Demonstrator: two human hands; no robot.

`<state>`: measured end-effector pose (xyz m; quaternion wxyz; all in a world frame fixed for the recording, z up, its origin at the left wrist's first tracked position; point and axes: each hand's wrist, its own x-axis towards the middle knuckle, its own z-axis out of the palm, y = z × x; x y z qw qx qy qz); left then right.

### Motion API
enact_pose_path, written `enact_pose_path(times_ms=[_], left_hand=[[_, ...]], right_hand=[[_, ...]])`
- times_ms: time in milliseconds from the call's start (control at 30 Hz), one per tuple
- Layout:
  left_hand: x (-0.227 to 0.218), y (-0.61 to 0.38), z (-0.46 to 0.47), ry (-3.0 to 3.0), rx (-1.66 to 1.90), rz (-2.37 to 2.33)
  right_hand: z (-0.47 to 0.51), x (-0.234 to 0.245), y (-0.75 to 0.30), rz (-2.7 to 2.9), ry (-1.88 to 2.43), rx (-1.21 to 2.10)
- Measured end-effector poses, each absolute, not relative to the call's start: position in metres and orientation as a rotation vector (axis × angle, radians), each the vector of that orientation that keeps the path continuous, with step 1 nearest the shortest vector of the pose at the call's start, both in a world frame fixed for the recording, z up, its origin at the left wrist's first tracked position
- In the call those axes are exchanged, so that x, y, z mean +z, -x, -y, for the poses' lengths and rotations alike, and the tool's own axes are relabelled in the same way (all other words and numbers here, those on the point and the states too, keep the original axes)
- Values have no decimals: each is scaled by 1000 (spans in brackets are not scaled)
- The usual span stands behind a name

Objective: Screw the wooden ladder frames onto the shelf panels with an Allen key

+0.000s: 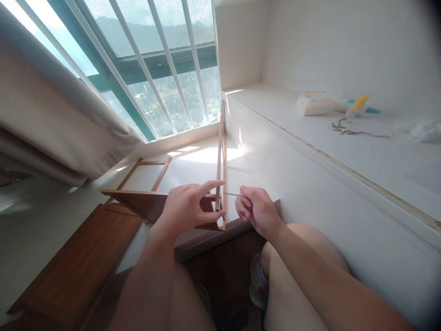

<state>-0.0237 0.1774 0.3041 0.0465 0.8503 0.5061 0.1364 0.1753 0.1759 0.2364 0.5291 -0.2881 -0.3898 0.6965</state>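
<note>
A brown wooden frame (217, 158) with slim posts and a flat wooden panel (138, 201) stands in front of me, near the wall. My left hand (184, 204) is around its near corner, with thumb and forefinger reaching across the slim post. My right hand (258, 207) is closed on a thin metal rod (233, 194), possibly a hex key. The rod points left, and its tip meets or nearly meets the post between my left fingertips. The rod's other end is hidden in my fist.
On the white ledge (303, 133) at right lie a soft packet (316, 103), a yellow-capped item (360, 102), small metal pieces (344, 130) and crumpled white material (418, 131). A wooden cabinet (86, 250) is at lower left, a curtain (65, 105) and barred window (165, 69) beyond.
</note>
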Motion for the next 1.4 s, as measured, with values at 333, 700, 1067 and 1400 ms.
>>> enact_pose_path(times_ms=[333,700,1067,1400], left_hand=[[305,22,-177,-2600,436,-1546],[302,24,-177,-2627,458,-1545],[296,24,-176,-2708,571,-1504],[295,24,-176,-2720,579,-1499]], right_hand=[[-177,238,-184,1248,827,1429],[-172,241,-188,1512,892,1276],[-171,241,-186,1477,883,1279],[-174,239,-186,1448,860,1326]])
